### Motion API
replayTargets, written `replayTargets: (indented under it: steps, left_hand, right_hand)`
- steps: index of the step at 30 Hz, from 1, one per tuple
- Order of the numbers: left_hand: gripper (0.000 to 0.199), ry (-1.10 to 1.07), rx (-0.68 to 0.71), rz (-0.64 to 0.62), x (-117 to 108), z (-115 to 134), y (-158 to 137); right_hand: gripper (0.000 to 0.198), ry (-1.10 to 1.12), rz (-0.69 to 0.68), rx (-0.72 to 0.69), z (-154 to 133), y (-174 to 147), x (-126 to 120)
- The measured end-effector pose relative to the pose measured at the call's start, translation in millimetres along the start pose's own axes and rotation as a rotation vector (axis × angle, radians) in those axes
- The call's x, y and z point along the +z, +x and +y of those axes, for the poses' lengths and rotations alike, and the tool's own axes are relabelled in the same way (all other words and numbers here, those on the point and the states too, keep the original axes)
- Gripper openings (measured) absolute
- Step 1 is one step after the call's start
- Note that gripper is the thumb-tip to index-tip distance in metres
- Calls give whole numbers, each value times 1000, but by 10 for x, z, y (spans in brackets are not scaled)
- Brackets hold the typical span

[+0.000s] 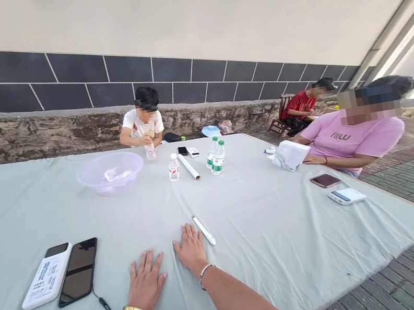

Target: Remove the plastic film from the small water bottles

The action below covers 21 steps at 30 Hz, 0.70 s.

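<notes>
Just left of the white pen (204, 230) and nearer the camera, the left hand (145, 286) is resting palm down on the cloth-covered table (270, 250), its fingers fanned and gripping nothing. Hard by the pen's left side, the right hand (191, 247) is lying flat too, thumb apart, holding nothing; whether its outer finger is touching the pen I cannot tell. Both hands seem to be waiting, so the step looks like a pause; lifting the pen would be calling for a slight rightward shift and a pinch. Farther left of the pen, a black phone (80, 283) and a white power bank (47, 277) are lying together, limiting the left hand's sideways room. Right of the pen, wrinkled cloth is running to the table's slanting edge, seemingly leaving ample room for the right arm. Beyond the pen, a white roll (188, 166), two green-labelled bottles (217, 164) and, leftward, a purple basin (86, 176) are bounding forward movement; farther still, a person in white (131, 124) is holding a bottle (150, 152).
</notes>
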<state>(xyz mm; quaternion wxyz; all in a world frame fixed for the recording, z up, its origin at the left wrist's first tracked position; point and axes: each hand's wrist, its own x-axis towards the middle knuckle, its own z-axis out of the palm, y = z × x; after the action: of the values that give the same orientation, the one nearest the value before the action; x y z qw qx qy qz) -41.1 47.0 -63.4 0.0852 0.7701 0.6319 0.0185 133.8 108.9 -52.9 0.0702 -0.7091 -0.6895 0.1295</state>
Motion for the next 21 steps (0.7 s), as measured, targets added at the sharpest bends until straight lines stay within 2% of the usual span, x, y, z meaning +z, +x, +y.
replayTargets:
  steps: [4, 9, 14, 21]
  left_hand:
    - [64, 35, -140, -22, -81, -209, -36]
    - [64, 43, -96, 59, -76, -388, -97]
    - [62, 30, -69, 129, -32, -380, -88]
    - [62, 11, -53, 162, -11, -377, -90]
  right_hand:
    - [70, -6, -21, 20, -6, 37, -1]
    - [72, -14, -45, -23, -112, 284, -7]
    - [73, -14, -45, -26, -393, 769, 8]
    - [75, -14, -74, -28, -687, 1323, 74]
